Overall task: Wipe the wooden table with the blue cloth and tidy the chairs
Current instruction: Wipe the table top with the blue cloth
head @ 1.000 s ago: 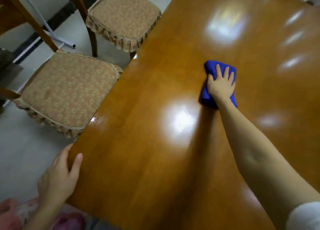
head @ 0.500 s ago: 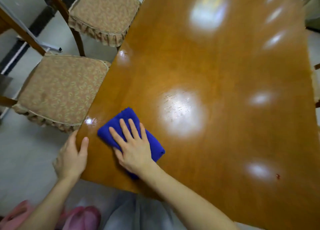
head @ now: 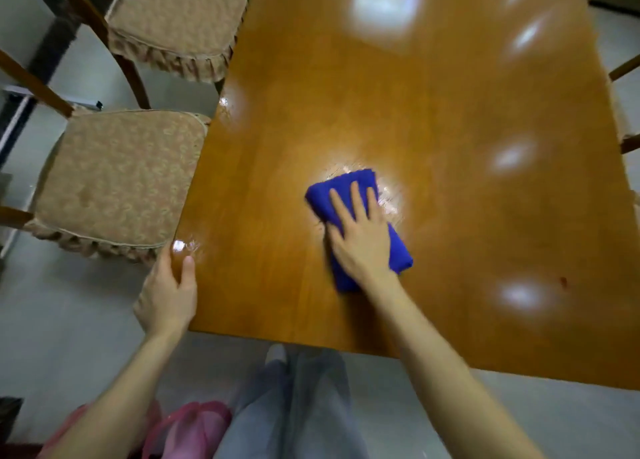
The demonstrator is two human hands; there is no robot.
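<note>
The glossy wooden table [head: 450, 119] fills most of the view. A folded blue cloth [head: 337, 188] lies on it near the front middle. My right hand [head: 360, 240] presses flat on the cloth, fingers spread and pointing away from me. My left hand [head: 169, 292] grips the table's near left corner, thumb on top. Two chairs with beige patterned cushions stand along the left side: the near chair [head: 117, 178] with its seat edge against the table, the far chair [head: 176, 18] behind it.
Wooden chair parts [head: 627, 70] show past the table's right edge. Grey floor [head: 69, 320] lies to the left and in front. My legs in grey trousers [head: 298, 406] stand at the near edge, and something pink [head: 187, 431] sits on the floor at lower left.
My right hand slid the blue cloth from the far middle to the near left corner, then rightward to the front middle. My left hand stayed on the corner.
</note>
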